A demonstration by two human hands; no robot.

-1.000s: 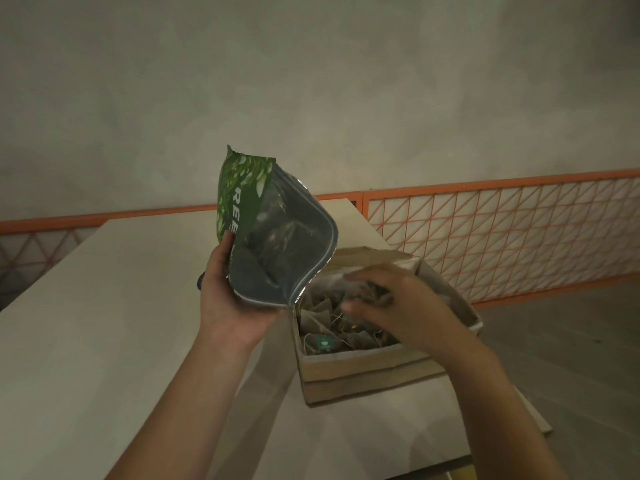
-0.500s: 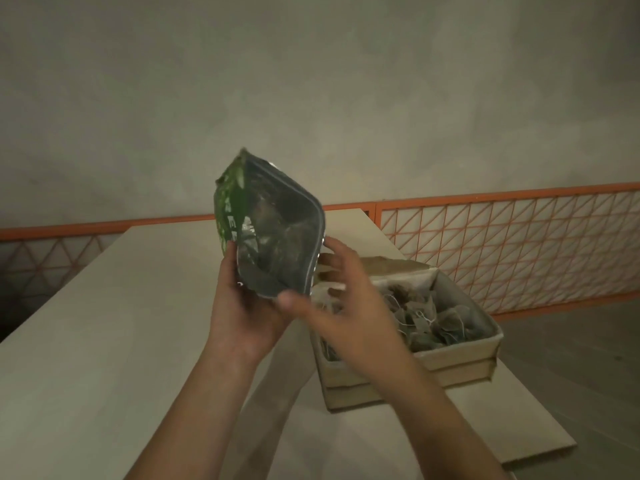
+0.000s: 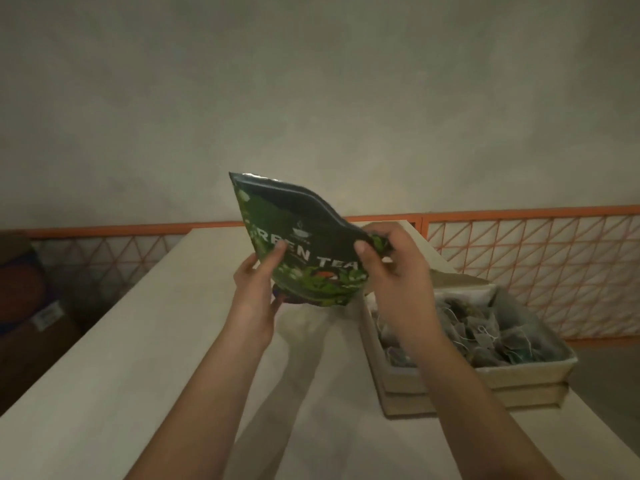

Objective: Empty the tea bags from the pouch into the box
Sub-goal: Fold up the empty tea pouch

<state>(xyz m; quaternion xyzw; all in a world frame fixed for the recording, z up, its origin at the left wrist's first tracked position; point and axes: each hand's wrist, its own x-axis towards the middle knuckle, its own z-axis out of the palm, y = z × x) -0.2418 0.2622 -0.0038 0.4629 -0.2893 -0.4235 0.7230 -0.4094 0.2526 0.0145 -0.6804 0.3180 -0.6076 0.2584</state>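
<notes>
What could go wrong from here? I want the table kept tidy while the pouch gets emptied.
The pouch is held upright by the left hand and right hand over bare table, left of the box. Any bags left inside could miss if tipped here. The box also sits near the table's right edge; a nudge might push it off.

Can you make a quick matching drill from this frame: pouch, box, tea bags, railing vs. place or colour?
Things:
1. pouch
2. box
3. tea bags
4. railing

Descriptions:
A. orange, behind the table
B. piled inside the box
C. held up in both hands
D. standing on the table at the right

Pairs: 1-C, 2-D, 3-B, 4-A
</notes>
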